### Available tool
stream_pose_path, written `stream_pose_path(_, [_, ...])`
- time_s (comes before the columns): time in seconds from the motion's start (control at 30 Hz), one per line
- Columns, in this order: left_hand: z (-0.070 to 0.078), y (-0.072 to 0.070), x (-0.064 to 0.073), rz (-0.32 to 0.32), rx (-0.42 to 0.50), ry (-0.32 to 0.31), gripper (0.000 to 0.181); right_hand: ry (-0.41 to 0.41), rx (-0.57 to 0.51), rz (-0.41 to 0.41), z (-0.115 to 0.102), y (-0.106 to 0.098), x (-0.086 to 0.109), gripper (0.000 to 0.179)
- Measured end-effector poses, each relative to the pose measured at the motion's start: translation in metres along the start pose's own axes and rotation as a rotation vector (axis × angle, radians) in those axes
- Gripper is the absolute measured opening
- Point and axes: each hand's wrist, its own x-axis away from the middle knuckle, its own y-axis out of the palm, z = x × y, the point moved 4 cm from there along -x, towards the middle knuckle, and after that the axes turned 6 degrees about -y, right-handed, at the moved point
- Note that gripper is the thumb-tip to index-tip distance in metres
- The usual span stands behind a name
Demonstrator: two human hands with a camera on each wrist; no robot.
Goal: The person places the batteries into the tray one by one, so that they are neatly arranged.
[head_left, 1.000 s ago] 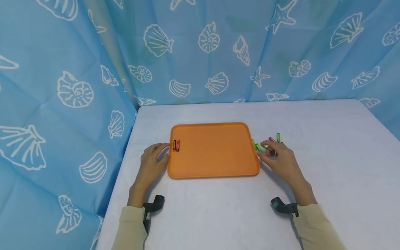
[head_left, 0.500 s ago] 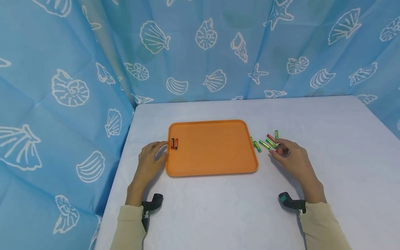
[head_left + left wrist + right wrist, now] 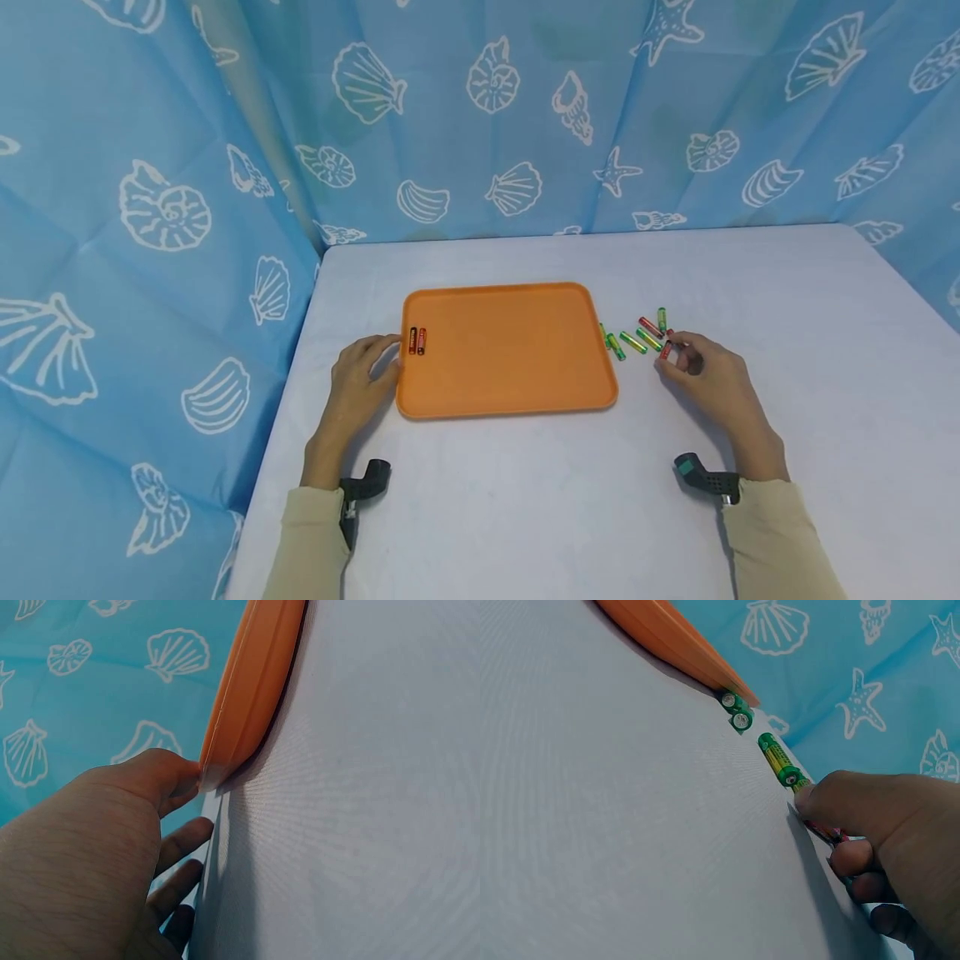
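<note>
In the head view, an orange tray (image 3: 506, 358) lies on the table, with two red-and-black batteries, a left one (image 3: 412, 340) and a right one (image 3: 422, 341), upright side by side near its left edge. My left hand (image 3: 358, 379) touches the tray's left rim with thumb and forefinger; in the left wrist view the other fingers hang loosely apart below the rim. Right of the tray, my right hand (image 3: 708, 375) pinches a red battery (image 3: 666, 350) between thumb and forefinger. Close to those fingertips lie green batteries (image 3: 648, 338) and another red battery (image 3: 650, 327).
More green batteries lie between the tray and my right hand, such as a slanted one (image 3: 616, 347) by the tray's right rim. A further green battery (image 3: 662, 319) stands farther back. White cloth (image 3: 525, 500) covers the table, and a blue shell-print curtain (image 3: 450, 108) hangs behind.
My right hand has moved right, from beside the tray's rim to the battery group, and now pinches a red battery. The left hand stays at the left rim. The view has shifted slightly.
</note>
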Motion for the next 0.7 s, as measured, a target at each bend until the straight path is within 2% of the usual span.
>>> stream_pose_path(0.2, [0.0014,0.0027,-0.0022,-0.017,0.011,-0.002,0.044,0.075,0.003,-0.070,0.0027,0.0007,0.0007,0.055])
stream_pose_path(0.33, [0.0022,0.0021,-0.0031,-0.009,0.005,0.008,0.043,0.086,-0.002,-0.089,0.0023,0.0008,0.0002,0.057])
stream_pose_path(0.7, [0.0011,-0.0015,0.0001,-0.012,0.004,-0.002,0.044,0.059,-0.020,-0.022,-0.0012,-0.0004,0.0003,0.053])
